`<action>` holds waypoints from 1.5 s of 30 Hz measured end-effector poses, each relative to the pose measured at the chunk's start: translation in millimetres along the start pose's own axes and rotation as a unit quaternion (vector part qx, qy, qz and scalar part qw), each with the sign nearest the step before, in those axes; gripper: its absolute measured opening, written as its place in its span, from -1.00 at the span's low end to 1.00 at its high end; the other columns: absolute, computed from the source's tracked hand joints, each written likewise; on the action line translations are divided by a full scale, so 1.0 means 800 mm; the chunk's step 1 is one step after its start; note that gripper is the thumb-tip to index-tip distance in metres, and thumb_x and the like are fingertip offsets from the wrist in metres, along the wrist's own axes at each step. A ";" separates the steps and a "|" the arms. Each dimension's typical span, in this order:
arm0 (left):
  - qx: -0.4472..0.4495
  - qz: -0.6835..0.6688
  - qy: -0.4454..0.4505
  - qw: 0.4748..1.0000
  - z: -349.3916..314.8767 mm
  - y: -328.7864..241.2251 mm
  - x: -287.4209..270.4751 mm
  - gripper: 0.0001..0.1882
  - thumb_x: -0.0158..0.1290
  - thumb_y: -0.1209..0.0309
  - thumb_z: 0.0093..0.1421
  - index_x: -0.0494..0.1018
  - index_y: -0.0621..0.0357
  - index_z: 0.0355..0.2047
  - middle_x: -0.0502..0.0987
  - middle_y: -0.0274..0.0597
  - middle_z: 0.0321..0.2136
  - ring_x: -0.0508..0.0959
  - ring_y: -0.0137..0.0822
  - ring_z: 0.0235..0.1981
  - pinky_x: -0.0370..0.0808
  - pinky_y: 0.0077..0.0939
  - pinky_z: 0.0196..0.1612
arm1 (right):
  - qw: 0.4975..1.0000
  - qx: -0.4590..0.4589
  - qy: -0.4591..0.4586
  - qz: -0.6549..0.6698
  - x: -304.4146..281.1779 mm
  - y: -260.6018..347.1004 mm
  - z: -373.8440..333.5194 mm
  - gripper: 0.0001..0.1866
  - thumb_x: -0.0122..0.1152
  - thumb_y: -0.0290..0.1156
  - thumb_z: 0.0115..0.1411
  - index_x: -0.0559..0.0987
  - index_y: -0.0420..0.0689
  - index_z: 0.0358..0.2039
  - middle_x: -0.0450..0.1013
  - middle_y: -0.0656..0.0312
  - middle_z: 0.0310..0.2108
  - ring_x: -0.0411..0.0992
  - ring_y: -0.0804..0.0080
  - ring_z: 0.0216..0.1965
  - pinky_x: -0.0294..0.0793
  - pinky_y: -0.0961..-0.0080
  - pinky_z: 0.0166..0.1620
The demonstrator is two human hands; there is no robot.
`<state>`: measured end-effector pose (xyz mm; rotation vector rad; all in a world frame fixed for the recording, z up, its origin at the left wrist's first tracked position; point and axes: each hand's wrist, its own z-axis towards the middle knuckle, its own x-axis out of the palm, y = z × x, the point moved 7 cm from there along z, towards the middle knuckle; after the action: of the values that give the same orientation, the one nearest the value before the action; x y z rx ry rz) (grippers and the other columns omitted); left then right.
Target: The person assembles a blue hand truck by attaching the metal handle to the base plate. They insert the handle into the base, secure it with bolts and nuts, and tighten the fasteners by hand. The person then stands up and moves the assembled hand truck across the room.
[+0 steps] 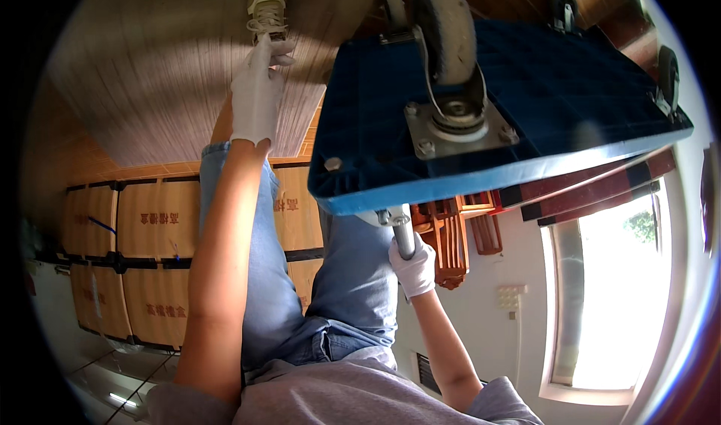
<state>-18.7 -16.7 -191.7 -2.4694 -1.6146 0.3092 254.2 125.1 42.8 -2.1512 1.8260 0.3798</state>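
A blue platform trolley (556,94) is tipped up on my right, its underside and caster wheels facing me. The nearest caster, a worn grey wheel (448,34), is bolted on by a square metal plate. My right hand (417,267), in a white glove, is wrapped round the trolley's metal handle tube (405,241) just below the deck edge. My left hand (257,98), also gloved, reaches forward past my knee. Its fingers are stretched and partly apart, with nothing seen in them. Beyond the fingertips shows a light lace-up shoe (267,8).
Cardboard boxes (158,218) with dark edges are stacked at the left, beside my legs. A large grey-brown wood-grained surface (165,72) spreads at the upper left. Brown wooden furniture (449,248) stands behind the trolley. A bright window (612,305) is at the right.
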 end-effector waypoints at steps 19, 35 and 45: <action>0.023 0.176 -0.129 0.976 -0.216 -0.039 -0.208 -0.58 -0.02 0.00 0.24 0.55 0.10 -0.31 0.52 -0.45 -0.49 0.14 -0.65 -0.65 0.11 -0.73 -0.57 | 0.983 -0.038 -0.176 -0.030 -0.027 0.036 -0.056 -0.47 0.28 -0.28 -0.03 0.40 -0.21 -0.05 0.44 0.05 -0.24 0.43 0.07 -0.18 0.39 0.22 -0.08; 0.051 0.390 -0.025 0.919 -0.283 -0.144 -0.181 -0.64 -0.11 0.07 0.30 0.51 0.07 -0.30 0.50 -0.40 -0.52 0.10 -0.64 -0.77 0.05 -0.68 -0.72 | 0.879 -0.074 -0.435 0.181 -0.020 -0.013 -0.176 -0.56 0.18 -0.48 -0.05 0.41 -0.22 -0.10 0.40 -0.04 -0.19 0.37 -0.01 -0.13 0.35 0.17 -0.05; 0.095 0.568 0.039 0.816 -0.313 -0.154 -0.146 -0.63 -0.14 0.07 0.30 0.50 0.07 -0.29 0.50 -0.34 -0.49 0.13 -0.67 -0.79 0.07 -0.69 -0.72 | 0.861 0.110 -0.242 0.433 0.191 -0.079 -0.200 -0.74 -0.02 -0.28 0.21 0.51 -0.12 -0.17 0.49 0.02 -0.22 0.42 0.05 -0.12 0.40 0.22 -0.04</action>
<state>-105.9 -83.4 89.9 -2.8795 0.1234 0.4500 342.6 -66.1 135.0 -0.8490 2.2487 0.7628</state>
